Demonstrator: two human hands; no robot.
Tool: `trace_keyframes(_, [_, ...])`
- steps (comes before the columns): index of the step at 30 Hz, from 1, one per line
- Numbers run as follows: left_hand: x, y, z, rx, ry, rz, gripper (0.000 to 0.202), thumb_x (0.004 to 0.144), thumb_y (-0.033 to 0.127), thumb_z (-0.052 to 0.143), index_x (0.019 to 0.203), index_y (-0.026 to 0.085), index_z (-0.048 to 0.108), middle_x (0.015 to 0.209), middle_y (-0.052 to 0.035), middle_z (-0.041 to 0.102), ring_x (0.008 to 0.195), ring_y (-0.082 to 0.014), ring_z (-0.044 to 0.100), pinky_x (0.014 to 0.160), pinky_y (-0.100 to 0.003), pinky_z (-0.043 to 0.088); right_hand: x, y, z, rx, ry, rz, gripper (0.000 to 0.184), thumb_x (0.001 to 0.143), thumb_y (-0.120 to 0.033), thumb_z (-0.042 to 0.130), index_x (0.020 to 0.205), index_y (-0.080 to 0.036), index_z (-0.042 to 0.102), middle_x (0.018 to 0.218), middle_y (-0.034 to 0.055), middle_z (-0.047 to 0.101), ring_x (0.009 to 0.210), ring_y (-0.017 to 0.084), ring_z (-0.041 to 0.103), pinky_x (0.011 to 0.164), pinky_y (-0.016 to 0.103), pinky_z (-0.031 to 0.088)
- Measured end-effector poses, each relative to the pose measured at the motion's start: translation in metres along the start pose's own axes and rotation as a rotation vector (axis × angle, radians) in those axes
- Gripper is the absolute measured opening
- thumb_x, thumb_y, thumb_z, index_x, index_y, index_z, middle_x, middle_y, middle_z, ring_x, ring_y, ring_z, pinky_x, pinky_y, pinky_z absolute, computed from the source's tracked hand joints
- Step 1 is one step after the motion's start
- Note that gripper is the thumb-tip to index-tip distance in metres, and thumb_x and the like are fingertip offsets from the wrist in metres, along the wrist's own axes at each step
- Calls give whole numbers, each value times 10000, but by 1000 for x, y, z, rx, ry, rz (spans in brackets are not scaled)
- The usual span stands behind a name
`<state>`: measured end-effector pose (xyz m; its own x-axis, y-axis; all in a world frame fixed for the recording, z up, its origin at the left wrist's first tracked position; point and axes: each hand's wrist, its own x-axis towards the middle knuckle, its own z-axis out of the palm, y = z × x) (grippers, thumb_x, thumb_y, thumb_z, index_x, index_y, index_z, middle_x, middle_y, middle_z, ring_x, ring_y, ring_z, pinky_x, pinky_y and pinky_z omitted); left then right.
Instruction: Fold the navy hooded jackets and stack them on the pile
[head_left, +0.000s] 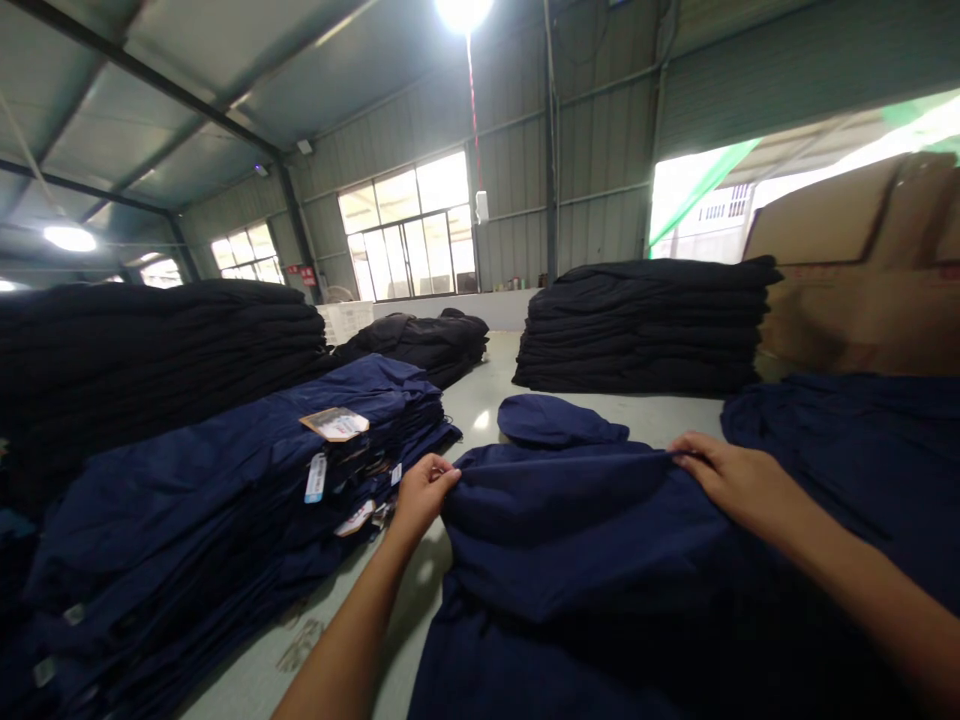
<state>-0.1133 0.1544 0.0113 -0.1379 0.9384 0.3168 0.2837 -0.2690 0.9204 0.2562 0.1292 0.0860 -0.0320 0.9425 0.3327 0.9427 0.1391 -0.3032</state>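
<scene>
A navy blue garment (570, 520) lies spread on the table in front of me. My left hand (421, 492) pinches the garment's left edge, fingers closed on the cloth. My right hand (731, 480) grips the folded upper edge on the right, fingers curled over the fabric. A rounded flap of the same navy cloth (555, 420) sticks out beyond the fold, between my hands.
A tall stack of folded navy garments with paper tags (225, 500) stands at the left. Black stacks sit at the far left (150, 350), back centre (427, 345) and back right (645, 325). More navy cloth (862, 450) and a cardboard box (862, 270) are at the right.
</scene>
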Motion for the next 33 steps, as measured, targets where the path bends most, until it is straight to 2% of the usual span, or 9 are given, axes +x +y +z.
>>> trace_keyframes(3, [1,0,13,-88,31,70,343,700,322,594,1000,195,485,986,-47,608,800,-151,624,650,-250,486,3,9,21,-112,66,4,357,832,-273,284,998,-217,596,979,97,667,886,270,604,770,383,444])
trace_keyframes(5, [-2,5,19,-57,6,146,476,676,235,612,1119,218,438,1280,-90,458,1078,-196,542,800,-293,472,2,12,29,-211,131,10,378,821,-269,304,1066,-209,586,1047,119,634,966,305,566,776,429,439])
trace_keyframes(7, [-8,12,24,106,-46,221,436,659,170,623,1075,209,498,1290,-92,446,1164,-225,468,889,-338,430,1,10,30,-270,148,16,369,800,-278,344,1058,-214,600,1073,124,616,1017,326,533,790,458,428])
trace_keyframes(11, [-26,26,33,558,-235,307,111,716,212,632,827,207,638,954,-44,619,1020,-223,527,962,-417,357,-7,-7,20,-146,-140,-69,362,825,-353,325,913,-239,657,937,74,677,908,251,605,803,398,442])
trace_keyframes(16, [-44,32,35,898,-637,133,831,563,463,773,1311,354,428,1459,-94,295,1322,-393,201,977,-702,50,-22,-18,24,-186,-511,-24,596,603,-394,642,1193,-338,579,1301,62,537,1215,392,421,942,621,313])
trace_keyframes(20, [-44,33,24,1007,-771,8,729,606,496,742,1270,433,447,1501,-73,176,1351,-412,48,896,-746,-84,-23,-9,32,-195,-580,14,666,644,-163,540,1277,-362,488,1343,45,485,1228,339,426,960,652,281])
trace_keyframes(26, [-34,17,27,692,-522,290,353,796,312,590,1149,326,598,1381,-63,426,1303,-302,306,1055,-599,95,-11,14,18,-247,-240,-67,518,662,-65,474,1057,-337,670,1314,15,509,1291,351,319,995,650,249])
trace_keyframes(30, [-8,1,25,632,-85,287,382,773,33,447,1054,214,632,1141,-82,558,1101,-189,499,993,-372,369,-14,22,-6,-83,-592,-66,403,609,-224,616,982,-344,706,1184,8,622,1243,353,397,1030,562,277])
trace_keyframes(33, [16,-4,20,705,3,175,397,740,9,475,1067,177,625,1116,-93,544,1055,-199,516,939,-349,404,-18,7,-8,4,-687,-135,464,712,-485,537,1114,-285,654,1256,47,573,1272,324,366,1056,490,264])
